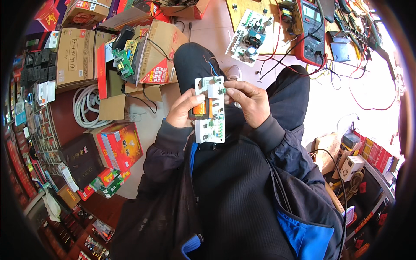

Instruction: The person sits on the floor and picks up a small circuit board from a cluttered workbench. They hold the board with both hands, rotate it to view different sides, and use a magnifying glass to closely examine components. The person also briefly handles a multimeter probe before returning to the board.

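Note:
Above my lap, my left hand (184, 109) is closed around the left side of a white circuit board (216, 113). The board stands lengthwise, with an orange-and-black transformer (200, 109), pale metal heat sinks and small green parts on it. My left thumb lies over the transformer. My right hand (250, 102) pinches at the board's upper right edge, beside a small green part; its fingertips partly hide what they grip. Thin blue and brown wires (211, 66) rise from the board's top end.
At the upper right, a second circuit board (250, 37) lies on a wooden bench beside a red multimeter (312, 32) with trailing leads. Cardboard boxes (76, 54), a loose green circuit board (123, 63) and a coiled white hose (86, 106) are on the left. My knees flank a white shoe (234, 72).

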`<state>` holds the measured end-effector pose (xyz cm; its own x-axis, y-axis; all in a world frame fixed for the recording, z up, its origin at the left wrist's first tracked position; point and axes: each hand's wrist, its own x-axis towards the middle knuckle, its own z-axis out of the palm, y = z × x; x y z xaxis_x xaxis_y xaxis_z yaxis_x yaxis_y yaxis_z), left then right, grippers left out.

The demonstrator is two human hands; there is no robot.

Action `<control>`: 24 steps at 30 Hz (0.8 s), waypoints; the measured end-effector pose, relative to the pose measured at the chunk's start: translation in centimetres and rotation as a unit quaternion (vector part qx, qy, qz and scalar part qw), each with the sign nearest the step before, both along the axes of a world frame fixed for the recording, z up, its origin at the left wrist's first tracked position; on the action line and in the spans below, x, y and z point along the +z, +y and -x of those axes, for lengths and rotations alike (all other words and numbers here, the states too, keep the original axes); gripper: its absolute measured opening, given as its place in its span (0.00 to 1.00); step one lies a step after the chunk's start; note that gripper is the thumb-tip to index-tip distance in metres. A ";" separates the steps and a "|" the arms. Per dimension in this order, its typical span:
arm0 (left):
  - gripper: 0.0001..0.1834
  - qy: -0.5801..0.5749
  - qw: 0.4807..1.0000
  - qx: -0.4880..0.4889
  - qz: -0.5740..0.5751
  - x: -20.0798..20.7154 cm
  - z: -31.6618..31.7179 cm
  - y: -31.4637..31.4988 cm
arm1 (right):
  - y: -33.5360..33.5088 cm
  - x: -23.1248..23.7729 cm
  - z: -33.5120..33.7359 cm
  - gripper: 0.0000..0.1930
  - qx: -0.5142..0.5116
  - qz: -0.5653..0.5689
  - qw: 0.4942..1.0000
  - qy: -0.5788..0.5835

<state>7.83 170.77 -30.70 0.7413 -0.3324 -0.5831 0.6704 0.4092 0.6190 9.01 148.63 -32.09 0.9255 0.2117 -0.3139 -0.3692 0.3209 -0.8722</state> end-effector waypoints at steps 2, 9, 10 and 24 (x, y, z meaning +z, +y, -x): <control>0.20 0.000 1.000 0.020 -0.012 0.2 0.1 -0.1 | 0.0 -0.1 0.0 0.11 0.001 -0.021 1.000 0.006; 0.17 -0.038 0.997 0.014 -0.071 0.9 0.0 0.0 | 0.0 -0.3 -0.1 0.12 -0.005 -0.060 0.997 0.047; 0.17 -0.045 0.996 0.012 -0.076 0.9 0.0 0.0 | -0.1 -0.3 -0.1 0.12 -0.004 -0.061 0.997 0.048; 0.17 -0.026 0.999 0.018 -0.030 0.8 0.1 0.0 | 0.0 0.0 0.0 0.11 -0.011 -0.048 0.998 0.044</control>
